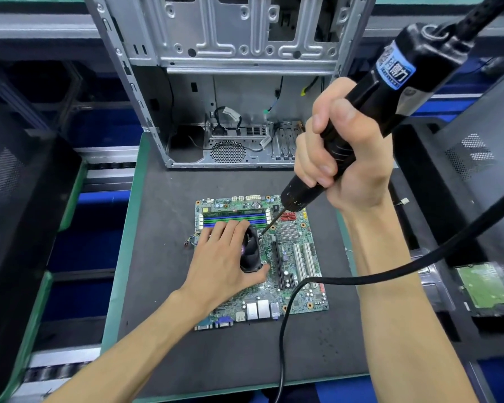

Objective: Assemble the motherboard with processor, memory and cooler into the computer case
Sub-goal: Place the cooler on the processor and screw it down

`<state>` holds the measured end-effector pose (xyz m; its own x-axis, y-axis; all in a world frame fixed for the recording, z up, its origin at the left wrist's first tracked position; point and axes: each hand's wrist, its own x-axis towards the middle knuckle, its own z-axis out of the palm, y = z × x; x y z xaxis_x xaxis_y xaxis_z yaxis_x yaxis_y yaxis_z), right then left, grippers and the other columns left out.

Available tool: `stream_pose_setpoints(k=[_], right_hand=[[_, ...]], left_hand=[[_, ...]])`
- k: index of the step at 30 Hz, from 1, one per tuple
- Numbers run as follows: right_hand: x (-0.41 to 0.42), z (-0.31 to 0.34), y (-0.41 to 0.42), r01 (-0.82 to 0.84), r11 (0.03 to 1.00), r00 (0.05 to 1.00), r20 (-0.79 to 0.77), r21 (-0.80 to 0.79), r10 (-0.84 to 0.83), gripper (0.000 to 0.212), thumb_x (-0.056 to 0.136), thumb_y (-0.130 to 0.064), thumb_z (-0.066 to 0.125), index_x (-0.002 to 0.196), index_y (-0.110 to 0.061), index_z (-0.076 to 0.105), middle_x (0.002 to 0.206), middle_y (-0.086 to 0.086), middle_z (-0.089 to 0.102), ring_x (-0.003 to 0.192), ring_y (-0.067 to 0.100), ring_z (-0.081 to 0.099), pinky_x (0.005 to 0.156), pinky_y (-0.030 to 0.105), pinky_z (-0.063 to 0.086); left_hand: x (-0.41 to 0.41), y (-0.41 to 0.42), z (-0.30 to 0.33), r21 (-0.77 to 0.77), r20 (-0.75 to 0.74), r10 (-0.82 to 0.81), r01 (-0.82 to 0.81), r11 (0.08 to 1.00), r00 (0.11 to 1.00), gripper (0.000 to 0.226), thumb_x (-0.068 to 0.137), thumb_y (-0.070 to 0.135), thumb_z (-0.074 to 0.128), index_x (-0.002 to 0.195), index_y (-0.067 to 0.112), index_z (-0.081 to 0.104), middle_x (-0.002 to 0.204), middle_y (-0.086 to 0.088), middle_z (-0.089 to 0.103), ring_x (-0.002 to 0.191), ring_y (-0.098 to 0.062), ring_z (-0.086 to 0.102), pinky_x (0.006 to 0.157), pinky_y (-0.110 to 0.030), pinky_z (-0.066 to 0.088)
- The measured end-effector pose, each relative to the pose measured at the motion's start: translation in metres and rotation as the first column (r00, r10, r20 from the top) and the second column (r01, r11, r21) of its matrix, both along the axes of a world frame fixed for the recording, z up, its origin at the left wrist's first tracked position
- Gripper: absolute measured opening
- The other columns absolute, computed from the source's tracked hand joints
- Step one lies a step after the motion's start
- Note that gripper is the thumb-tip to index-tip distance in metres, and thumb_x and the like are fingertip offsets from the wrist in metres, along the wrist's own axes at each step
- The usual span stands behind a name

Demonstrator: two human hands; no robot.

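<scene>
A green motherboard (297,257) lies flat on the dark mat (163,257) in front of me. A black cooler fan (250,251) sits on it, mostly covered by my left hand (224,257), whose fingers and thumb wrap round the cooler. A memory stick (234,212) is seated in the slots beyond the cooler. My right hand (344,158) grips a black electric screwdriver (390,82), tilted, with its bit tip at the cooler's far right corner screw (261,234). The open metal computer case (230,82) stands behind the board.
The screwdriver's black cable (361,279) loops across the board's right side and down over the mat's front edge. A hard drive (486,286) in a tray lies at the right. Dark case panels stand at left (18,199) and right (483,170).
</scene>
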<state>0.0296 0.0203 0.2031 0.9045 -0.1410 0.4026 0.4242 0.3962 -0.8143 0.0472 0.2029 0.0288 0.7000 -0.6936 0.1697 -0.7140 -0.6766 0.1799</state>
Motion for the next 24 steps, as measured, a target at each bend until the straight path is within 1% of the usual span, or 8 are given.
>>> stream_pose_setpoints(k=[2, 5, 9, 11, 14, 19, 21, 24], right_hand=[[0.002, 0.001, 0.000, -0.014, 1.000, 1.000, -0.003, 0.004, 0.014, 0.015, 0.087, -0.019, 0.053, 0.074, -0.012, 0.054, 0.041, -0.004, 0.035, 0.029, 0.011, 0.025, 0.038, 0.019, 0.025], [0.004, 0.000, 0.002, -0.014, 1.000, 1.000, -0.016, -0.024, 0.014, 0.016, 0.087, -0.020, 0.052, 0.077, -0.009, 0.047, 0.041, -0.005, 0.035, 0.029, 0.010, 0.026, 0.038, 0.019, 0.025], [0.006, -0.001, 0.003, -0.042, 0.998, 0.999, -0.028, -0.045, 0.041, 0.015, 0.087, -0.020, 0.052, 0.078, -0.010, 0.047, 0.041, -0.005, 0.035, 0.029, 0.009, 0.027, 0.039, 0.018, 0.027], [0.009, -0.001, 0.004, -0.115, 0.992, 0.993, -0.039, -0.054, 0.113, 0.015, 0.087, -0.018, 0.052, 0.076, -0.009, 0.049, 0.042, -0.005, 0.036, 0.029, 0.010, 0.026, 0.039, 0.019, 0.026], [0.018, 0.000, 0.009, -0.257, 0.962, 0.966, -0.060, -0.089, 0.253, 0.011, 0.086, -0.014, 0.053, 0.075, -0.011, 0.055, 0.043, -0.007, 0.041, 0.029, 0.011, 0.027, 0.039, 0.019, 0.027], [0.038, 0.001, 0.017, -0.430, 0.894, 0.899, -0.157, -0.128, 0.410, 0.009, 0.082, -0.015, 0.060, 0.074, -0.015, 0.061, 0.042, -0.008, 0.041, 0.030, 0.011, 0.025, 0.040, 0.018, 0.029], [0.045, 0.001, 0.016, -0.468, 0.878, 0.878, -0.163, -0.104, 0.449, 0.008, 0.081, -0.016, 0.065, 0.074, -0.016, 0.062, 0.043, -0.009, 0.042, 0.030, 0.009, 0.026, 0.039, 0.017, 0.029], [0.049, 0.000, 0.012, -0.472, 0.881, 0.874, -0.156, -0.040, 0.461, 0.015, 0.081, -0.019, 0.072, 0.073, -0.019, 0.060, 0.043, -0.009, 0.042, 0.031, 0.006, 0.028, 0.038, 0.016, 0.028]], left_hand=[[0.000, 0.000, 0.000, -0.012, -0.005, 0.000, 0.000, 1.000, 1.000, 0.078, 0.075, 0.070, 0.058, 0.124, 0.010, 0.057, 0.111, 0.000, 0.060, 0.099, -0.025, 0.054, 0.090, -0.041, 0.044], [0.001, 0.000, -0.002, -0.032, -0.003, -0.002, 0.002, 0.999, 1.000, 0.077, 0.074, 0.070, 0.058, 0.123, 0.011, 0.058, 0.110, 0.001, 0.060, 0.098, -0.024, 0.053, 0.089, -0.039, 0.043], [0.001, 0.000, -0.003, -0.048, -0.001, -0.010, 0.010, 0.999, 1.000, 0.076, 0.074, 0.071, 0.056, 0.122, 0.012, 0.057, 0.110, 0.002, 0.059, 0.097, -0.023, 0.053, 0.089, -0.039, 0.042], [0.001, 0.000, -0.004, -0.047, -0.001, -0.013, 0.013, 0.999, 1.000, 0.077, 0.074, 0.072, 0.056, 0.122, 0.012, 0.057, 0.110, 0.002, 0.059, 0.097, -0.023, 0.053, 0.089, -0.039, 0.043], [0.001, 0.000, -0.006, -0.067, -0.001, -0.012, 0.012, 0.998, 1.000, 0.077, 0.073, 0.071, 0.058, 0.122, 0.012, 0.058, 0.109, 0.003, 0.059, 0.097, -0.022, 0.053, 0.089, -0.038, 0.042], [0.001, 0.000, -0.009, -0.098, -0.011, -0.014, 0.013, 0.995, 1.000, 0.080, 0.071, 0.072, 0.058, 0.123, 0.011, 0.059, 0.109, 0.003, 0.060, 0.098, -0.022, 0.053, 0.089, -0.038, 0.041], [0.003, 0.000, -0.010, -0.103, -0.017, -0.018, 0.017, 0.995, 1.000, 0.080, 0.071, 0.072, 0.058, 0.122, 0.011, 0.059, 0.108, 0.004, 0.061, 0.098, -0.021, 0.053, 0.089, -0.037, 0.040], [0.004, -0.001, -0.011, -0.114, -0.025, -0.016, 0.013, 0.993, 1.000, 0.078, 0.070, 0.070, 0.058, 0.121, 0.011, 0.060, 0.107, 0.004, 0.061, 0.097, -0.021, 0.053, 0.087, -0.037, 0.041]])
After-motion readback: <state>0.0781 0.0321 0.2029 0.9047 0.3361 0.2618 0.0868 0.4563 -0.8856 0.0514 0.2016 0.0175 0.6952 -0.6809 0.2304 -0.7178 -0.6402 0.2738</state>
